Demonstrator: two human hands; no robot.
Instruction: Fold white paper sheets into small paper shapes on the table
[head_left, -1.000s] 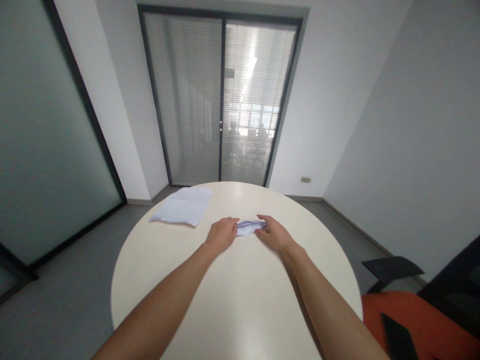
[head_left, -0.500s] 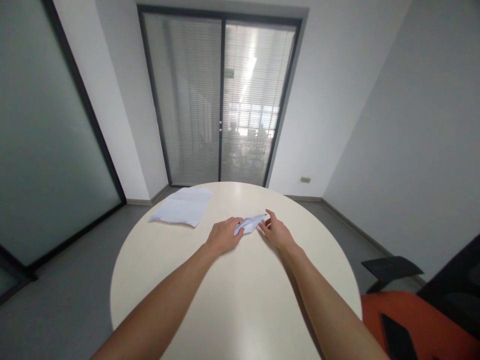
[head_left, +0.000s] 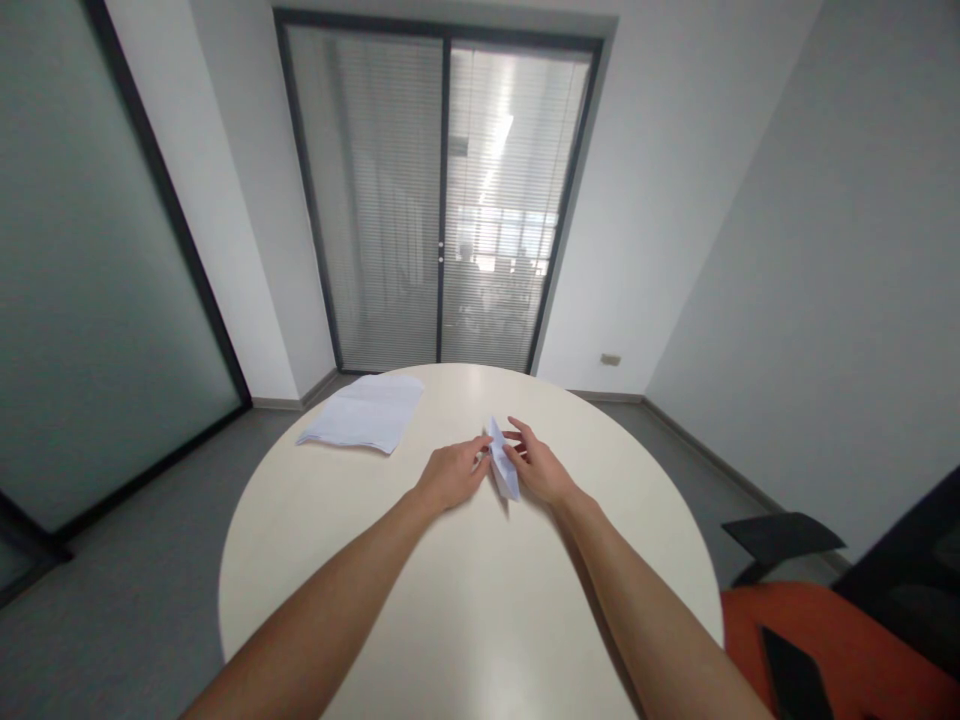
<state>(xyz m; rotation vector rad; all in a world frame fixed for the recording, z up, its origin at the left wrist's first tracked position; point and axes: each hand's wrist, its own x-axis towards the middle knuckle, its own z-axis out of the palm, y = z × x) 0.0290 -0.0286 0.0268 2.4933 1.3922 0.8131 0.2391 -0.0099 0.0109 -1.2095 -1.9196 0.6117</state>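
Note:
Between my two hands, a small piece of folded white paper [head_left: 505, 474] stands on edge just over the round table, with a pointed tip at its far end. My left hand [head_left: 454, 473] pinches its left side between thumb and fingers. From the right, my right hand [head_left: 541, 468] grips it with the thumb against the near face, and its forefinger reaches past toward the tip. The fingers behind the paper are partly hidden.
A stack of white paper sheets [head_left: 365, 412] lies at the far left of the round white table [head_left: 420, 620]. An orange chair [head_left: 795, 625] with black armrests stands at the right. Beyond the table is a glass partition with blinds [head_left: 367, 220].
The folded paper has turned from lying crosswise, tip to the right, to pointing away from me. My right hand has moved left and now touches it.

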